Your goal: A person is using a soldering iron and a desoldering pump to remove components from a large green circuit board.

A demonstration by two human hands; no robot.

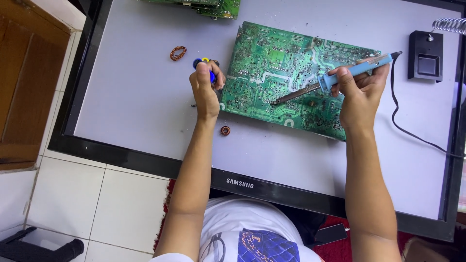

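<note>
A green circuit board (286,73) (laced with pale traces) lies beside a light-blue-handled soldering iron (340,76), a coppery wire coil (178,53) and a black stand (425,55).

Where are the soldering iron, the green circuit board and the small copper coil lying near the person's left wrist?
soldering iron (357,71): head view, on its blue handle.
green circuit board (272,63): head view, on its bare upper middle.
small copper coil (225,130): head view, on its ring.

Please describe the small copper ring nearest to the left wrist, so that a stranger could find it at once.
Start at the large green circuit board lying on the grey panel. Go to its lower left corner, beside the left hand; just below lies the small copper coil. It is compact and dark-centred, unlike the looser wire loop further up.
</note>
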